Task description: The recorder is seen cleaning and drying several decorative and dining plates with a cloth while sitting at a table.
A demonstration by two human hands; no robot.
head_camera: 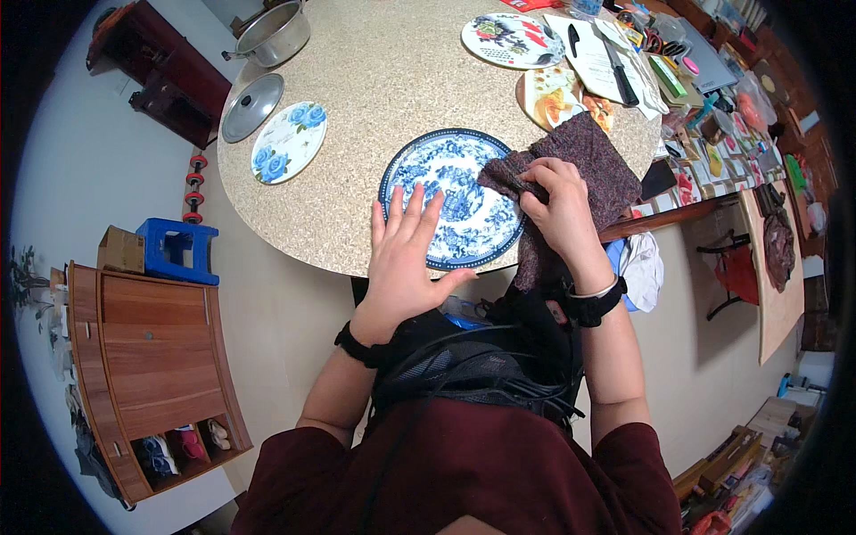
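A round blue-and-white patterned placemat or plate point(475, 224) lies at the near edge of the speckled table point(374, 80). My left hand point(404, 257) rests on its left part with fingers spread, holding nothing. Pinched in my right hand point(562, 207) is a dark purple-brown cloth point(595, 160); one bunched end touches the right part of the blue-and-white piece. The rest of the cloth spreads over the table to the right and hangs past the edge.
A steel pot point(274, 37), a pot lid point(253, 107) and a blue-rose mat point(289, 142) stand at left. At upper right are a flowered mat point(511, 41), a food-print mat point(548, 97) and a black-handled knife point(622, 77). Cluttered items lie on an adjoining surface beyond.
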